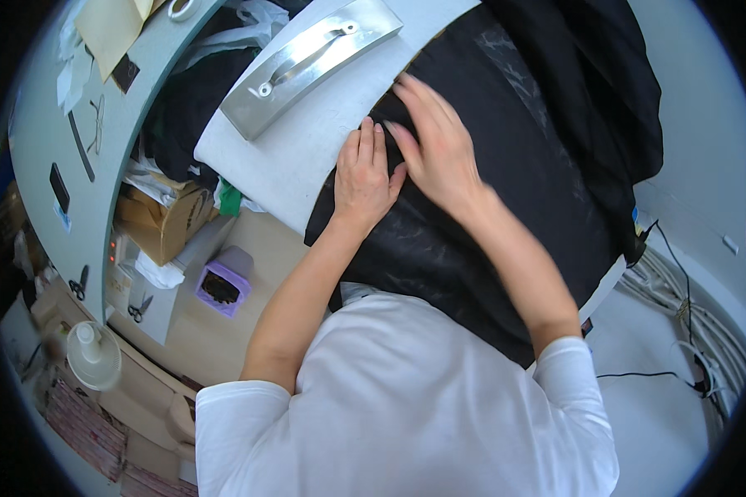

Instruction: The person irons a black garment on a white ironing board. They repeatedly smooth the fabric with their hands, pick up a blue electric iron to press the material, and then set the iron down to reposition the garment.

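Observation:
Black fabric (464, 157) lies spread over a white padded board (282, 166), with more of it bunched toward the far right. My left hand (361, 178) rests flat on the fabric near its left edge, fingers stretched out and pointing away from me. Just right of it, my right hand (436, 147) reaches to the same edge with thumb and fingers apart; its fingertips touch the cloth and look slightly blurred. Neither hand shows anything held. Beyond my hands, on the bare part of the board, sits a long metal block with a handle (307, 66).
At the left stands a pale table (46, 157) carrying a phone (60, 186), scissors (79, 283) and papers. Below it are a cardboard box (162, 224) and a purple bin (224, 282). A white fan (94, 354) is at lower left. Coiled hoses (680, 302) lie on the right.

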